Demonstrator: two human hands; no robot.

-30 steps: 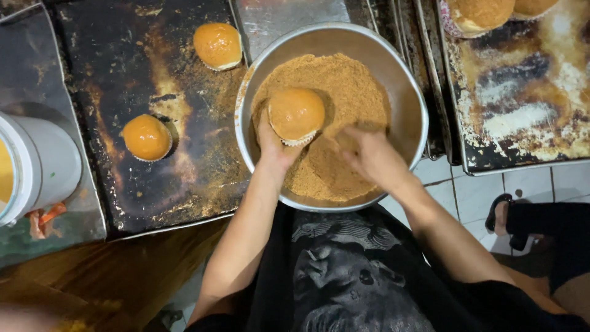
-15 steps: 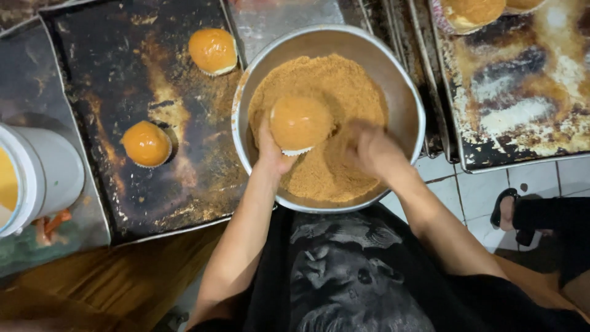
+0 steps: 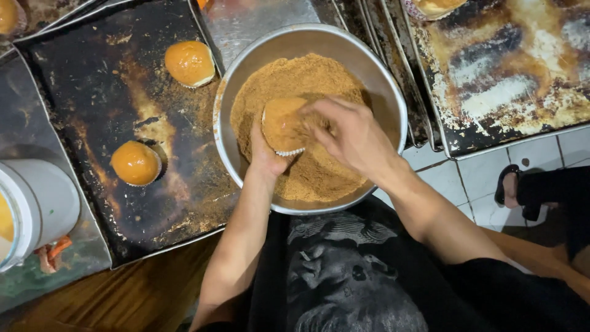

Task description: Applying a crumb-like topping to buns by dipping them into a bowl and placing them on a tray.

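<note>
1. Now, the left hand (image 3: pixel 265 154) cups a round bun in a white paper liner (image 3: pixel 284 126) from below, fingers curled about its base.
2. Over the bun's top, from about three o'clock, the right hand (image 3: pixel 353 136) lies with fingers bent down onto it; whether they pinch crumbs is hard to tell.
3. Bun and hands sit inside a metal bowl (image 3: pixel 393 104), above a heap of brown crumbs (image 3: pixel 289 77) that fills most of it.
4. At nine o'clock from the bowl lies a dark, stained baking tray (image 3: pixel 92 110), touching the bowl's rim.
5. On that tray rest two glazed buns: one (image 3: pixel 190 63) near its twelve o'clock edge, another (image 3: pixel 136 163) toward the middle.
6. A white tub (image 3: pixel 46 206) stands at the far nine o'clock side.
7. At two o'clock lies a second scorched tray (image 3: pixel 510 80).
</note>
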